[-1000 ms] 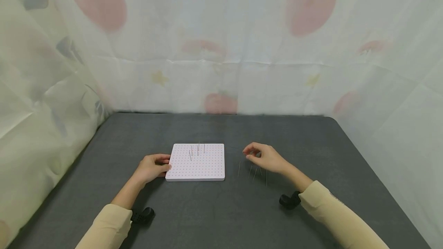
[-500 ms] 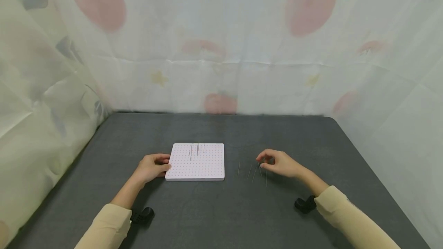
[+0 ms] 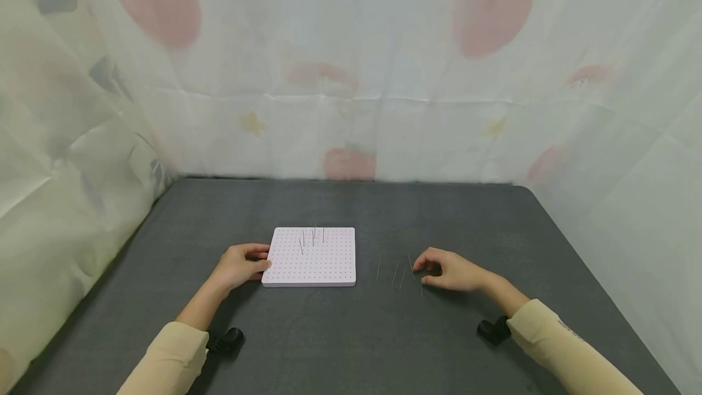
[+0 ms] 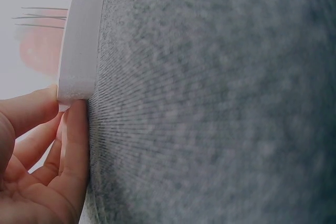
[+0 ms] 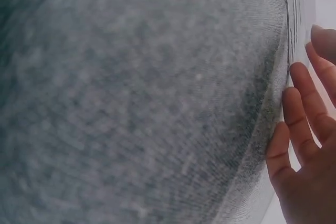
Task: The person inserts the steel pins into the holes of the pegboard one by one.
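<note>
A white board (image 3: 323, 267) with rows of small dots lies on the dark table. Several thin metal needles (image 3: 314, 237) stand up from its back left part, one of them leaning. My left hand (image 3: 236, 268) holds the board's left edge, thumb on top and fingers along the side; the left wrist view shows this grip at the board's corner (image 4: 79, 61). To the right of the board, several loose needles (image 3: 378, 267) lie on the table. Over the rightmost of them is my right hand (image 3: 452, 270), its fingers low at the tabletop and its thumb apart from them.
Behind the dark table (image 3: 340, 346) hangs a pale curtain (image 3: 406, 133) with fruit prints, which also runs along both sides. A black wrist camera (image 3: 227, 341) sits under the left forearm, another camera (image 3: 493, 329) under the right.
My right hand has moved right and toward me, down to the loose needles, from near the board's right side. The left hand and the board have stayed in place.
</note>
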Demonstrator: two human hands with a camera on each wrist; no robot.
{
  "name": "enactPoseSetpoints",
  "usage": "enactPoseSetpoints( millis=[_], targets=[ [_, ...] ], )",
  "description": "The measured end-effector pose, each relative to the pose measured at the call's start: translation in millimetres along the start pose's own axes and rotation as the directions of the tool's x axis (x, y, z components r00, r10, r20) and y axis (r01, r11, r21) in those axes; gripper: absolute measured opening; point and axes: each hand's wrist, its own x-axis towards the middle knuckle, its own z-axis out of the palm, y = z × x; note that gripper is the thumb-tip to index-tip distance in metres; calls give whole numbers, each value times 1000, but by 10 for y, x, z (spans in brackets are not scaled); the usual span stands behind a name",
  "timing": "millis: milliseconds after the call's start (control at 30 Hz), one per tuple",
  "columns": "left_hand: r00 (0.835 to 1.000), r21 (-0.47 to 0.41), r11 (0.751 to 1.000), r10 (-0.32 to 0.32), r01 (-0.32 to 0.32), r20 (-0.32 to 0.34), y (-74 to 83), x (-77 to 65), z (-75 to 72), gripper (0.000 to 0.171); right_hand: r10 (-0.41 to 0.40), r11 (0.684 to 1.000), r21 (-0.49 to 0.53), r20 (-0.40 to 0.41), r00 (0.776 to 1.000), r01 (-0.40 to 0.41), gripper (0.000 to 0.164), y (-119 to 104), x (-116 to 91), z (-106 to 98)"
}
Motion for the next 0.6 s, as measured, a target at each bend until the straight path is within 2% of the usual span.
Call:
enactPoseSetpoints(
  millis=[333,600],
  targets=[
    [1000,-6,1000,-11,11,-1,9,-7,5,44,-54,994,-94,39,998,58,20,10,39,30],
    [1000,-6,1000,-15,15,-2,11,-8,7,43,-58,992,-110,21,998,60,11,10,46,42]
  ],
)
